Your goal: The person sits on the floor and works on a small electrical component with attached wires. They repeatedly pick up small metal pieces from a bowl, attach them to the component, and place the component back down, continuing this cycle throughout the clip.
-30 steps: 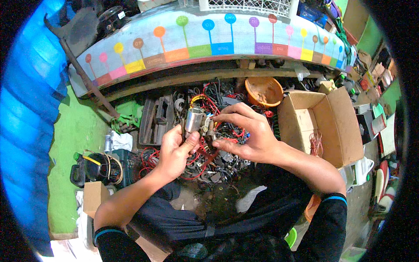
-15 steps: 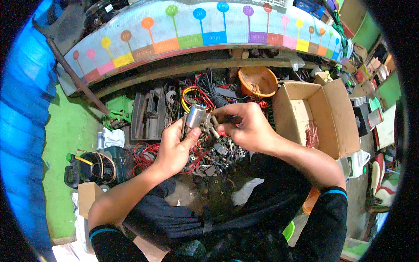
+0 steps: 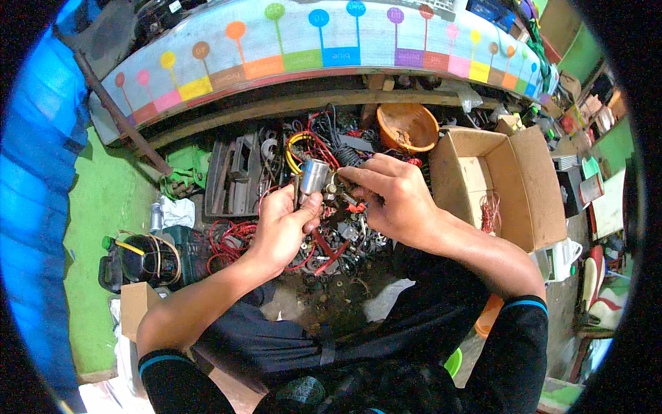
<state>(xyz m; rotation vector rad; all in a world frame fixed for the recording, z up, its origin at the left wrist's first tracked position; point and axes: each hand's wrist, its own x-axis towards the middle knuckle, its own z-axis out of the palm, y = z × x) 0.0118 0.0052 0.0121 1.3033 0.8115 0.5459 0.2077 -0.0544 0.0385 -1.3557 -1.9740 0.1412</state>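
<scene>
We find the left hand (image 3: pixel 284 222) closed on a shiny metal cylinder (image 3: pixel 314 177), held over a heap of loose parts (image 3: pixel 355 243), its long axis pointing away from the body, leaning slightly right. The right hand (image 3: pixel 400 196) lies farther from it, fingers bent; we cannot tell whether they grip anything.

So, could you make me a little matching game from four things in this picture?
1. Metal cylinder
2. Bowl
3. Cardboard box
4. Rippled sheet

A. Open, with reddish wire inside
B. Blue, at the far left
C. Held in the left hand
D. Orange

Pairs: 1-C, 2-D, 3-A, 4-B
</scene>
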